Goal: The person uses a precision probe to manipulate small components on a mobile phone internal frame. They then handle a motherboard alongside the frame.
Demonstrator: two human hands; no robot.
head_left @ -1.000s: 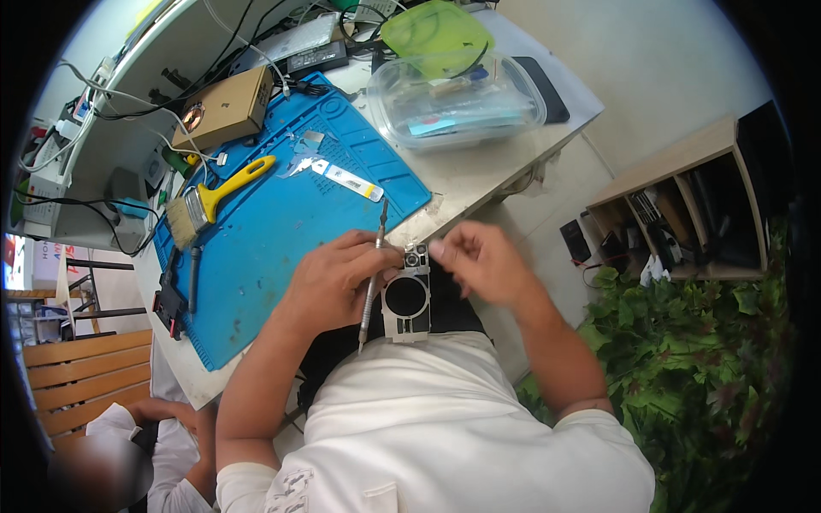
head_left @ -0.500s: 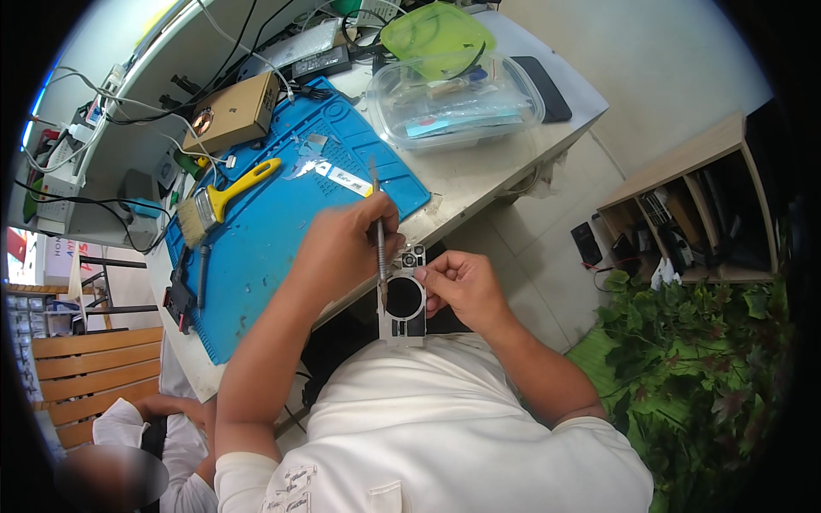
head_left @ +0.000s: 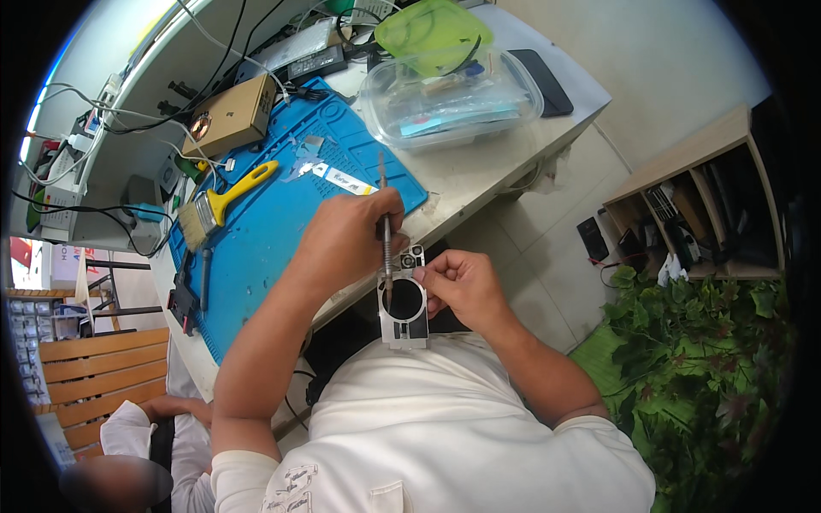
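Note:
My left hand (head_left: 351, 235) is closed around a slim metal hand tool (head_left: 387, 256) with a ridged grip and a narrow tip pointing down. The tip lies over the left rim of the large round dark opening in a silver-and-black camera body part (head_left: 415, 330). I cannot tell whether it touches the rim. My right hand (head_left: 466, 286) pinches the right edge of this part between thumb and fingers, holding it in front of my shirt. Smaller round fittings show at its upper end. My left fingertips come close to that upper end and are partly hidden.
On the desk lies a blue work mat (head_left: 265, 248) with a yellow-handled brush (head_left: 227, 201) and a white strip (head_left: 346, 179). A clear plastic tub (head_left: 453, 107), a dark phone (head_left: 543, 81) and a cardboard box (head_left: 231, 115) stand behind. Another person (head_left: 137, 440) sits at lower left.
The tool has shifted slightly right, its tip now nearer the round opening. My left hand moved a little with it. My right hand keeps its pinch on the camera part.

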